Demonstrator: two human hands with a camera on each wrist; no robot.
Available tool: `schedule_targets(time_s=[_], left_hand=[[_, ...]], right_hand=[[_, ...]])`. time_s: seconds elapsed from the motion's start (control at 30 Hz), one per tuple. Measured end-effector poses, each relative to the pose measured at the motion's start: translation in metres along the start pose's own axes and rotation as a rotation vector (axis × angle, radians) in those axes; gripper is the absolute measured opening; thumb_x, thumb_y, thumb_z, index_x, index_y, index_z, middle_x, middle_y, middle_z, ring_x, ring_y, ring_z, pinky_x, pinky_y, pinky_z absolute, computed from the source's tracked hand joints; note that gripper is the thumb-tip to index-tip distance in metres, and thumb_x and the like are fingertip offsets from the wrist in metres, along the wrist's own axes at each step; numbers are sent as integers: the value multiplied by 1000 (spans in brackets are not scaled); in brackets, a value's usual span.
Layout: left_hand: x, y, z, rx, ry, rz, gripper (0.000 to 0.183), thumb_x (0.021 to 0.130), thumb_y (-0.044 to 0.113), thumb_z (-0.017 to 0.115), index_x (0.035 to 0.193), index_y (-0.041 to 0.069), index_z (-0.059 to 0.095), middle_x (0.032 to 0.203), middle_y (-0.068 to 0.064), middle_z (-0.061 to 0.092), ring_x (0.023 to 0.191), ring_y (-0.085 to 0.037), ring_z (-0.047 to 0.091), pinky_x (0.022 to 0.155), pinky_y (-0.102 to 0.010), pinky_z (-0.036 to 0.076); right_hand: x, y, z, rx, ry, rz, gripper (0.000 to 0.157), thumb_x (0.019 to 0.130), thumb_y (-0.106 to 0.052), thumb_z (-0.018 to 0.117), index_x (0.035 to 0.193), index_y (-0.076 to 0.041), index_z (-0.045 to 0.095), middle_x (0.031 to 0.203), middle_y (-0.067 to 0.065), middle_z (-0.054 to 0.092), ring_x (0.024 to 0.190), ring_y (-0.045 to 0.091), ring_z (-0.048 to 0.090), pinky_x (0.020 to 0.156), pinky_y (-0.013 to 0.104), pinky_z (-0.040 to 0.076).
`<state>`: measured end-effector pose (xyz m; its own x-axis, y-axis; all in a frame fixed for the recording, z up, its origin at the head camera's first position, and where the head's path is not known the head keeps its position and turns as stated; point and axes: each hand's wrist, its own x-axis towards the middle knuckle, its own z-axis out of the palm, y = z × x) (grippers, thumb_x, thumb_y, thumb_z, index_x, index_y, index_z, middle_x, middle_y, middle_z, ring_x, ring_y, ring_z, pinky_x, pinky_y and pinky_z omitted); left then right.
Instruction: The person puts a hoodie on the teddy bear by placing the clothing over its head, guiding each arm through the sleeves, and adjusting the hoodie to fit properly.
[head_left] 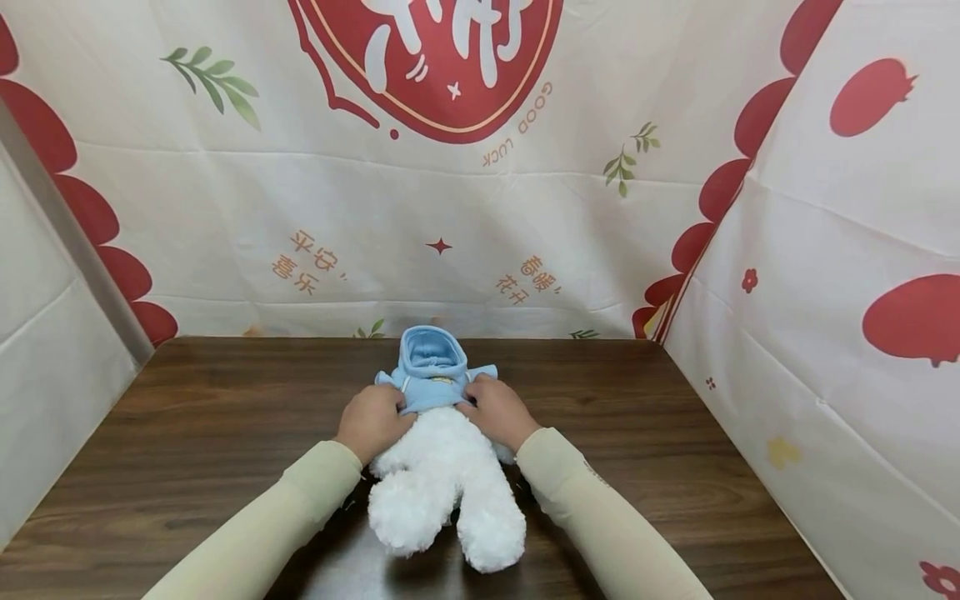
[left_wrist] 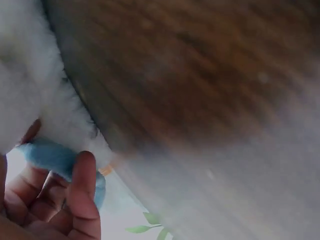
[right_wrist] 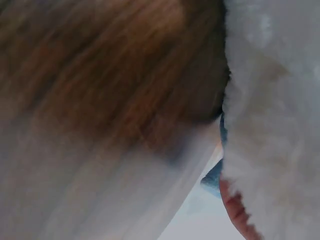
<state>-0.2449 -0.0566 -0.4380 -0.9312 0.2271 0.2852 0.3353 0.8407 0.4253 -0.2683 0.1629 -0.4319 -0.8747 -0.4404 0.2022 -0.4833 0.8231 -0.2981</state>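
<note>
A white fluffy plush toy (head_left: 431, 458) lies on the table, its two legs pointing toward me. At its far end is a small light-blue hoodie (head_left: 433, 390), its hood opening facing up. My left hand (head_left: 372, 422) pinches the hoodie's hem on the left; in the left wrist view, the fingers (left_wrist: 84, 192) curl around the blue cloth (left_wrist: 50, 157) next to white fur. On the other side my right hand (head_left: 501, 412) grips the hem. White fur (right_wrist: 275, 110) covers most of that hand in the right wrist view. The toy's head is hidden.
A dark wood-grain table (head_left: 240, 400) lies under the toy. Behind it hangs a white printed cloth (head_left: 435, 200), and another cloth panel (head_left: 817, 400) closes off the right side. A pale panel (head_left: 45, 317) stands at the left.
</note>
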Motion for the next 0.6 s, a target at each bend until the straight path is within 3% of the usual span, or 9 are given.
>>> schedule_targets(time_s=[0.17, 0.37, 0.5, 0.6], left_hand=[[-3, 4, 2, 29, -2, 1, 44, 79, 24, 66, 47, 19, 36, 44, 5, 27, 42, -11, 31, 38, -28, 26], [-6, 8, -2, 73, -25, 28, 36, 82, 21, 61, 53, 16, 40, 49, 1, 37, 44, -14, 37, 42, -31, 30], [-14, 13, -11, 62, 24, 82, 18, 85, 28, 60, 80, 12, 60, 73, -2, 53, 63, -18, 51, 55, -34, 41], [-22, 20, -22, 62, 39, 151, 46, 84, 44, 59, 110, 7, 60, 103, -7, 56, 91, -26, 55, 75, -41, 46]], right_hand=[[-1, -4, 2, -14, 29, 33, 43, 89, -26, 58, 51, -20, 37, 52, -4, 34, 48, 8, 33, 47, 22, 29], [-5, -7, 2, -44, 77, 26, 41, 89, -29, 59, 54, -19, 39, 47, -5, 29, 45, 9, 33, 46, 23, 29], [-11, -4, -5, -60, 90, -58, 29, 92, -32, 55, 68, -20, 46, 59, -5, 39, 57, 10, 39, 53, 24, 35], [-20, -1, -17, 8, 47, -134, 22, 93, -38, 51, 95, -16, 57, 88, -3, 54, 81, 12, 50, 69, 29, 44]])
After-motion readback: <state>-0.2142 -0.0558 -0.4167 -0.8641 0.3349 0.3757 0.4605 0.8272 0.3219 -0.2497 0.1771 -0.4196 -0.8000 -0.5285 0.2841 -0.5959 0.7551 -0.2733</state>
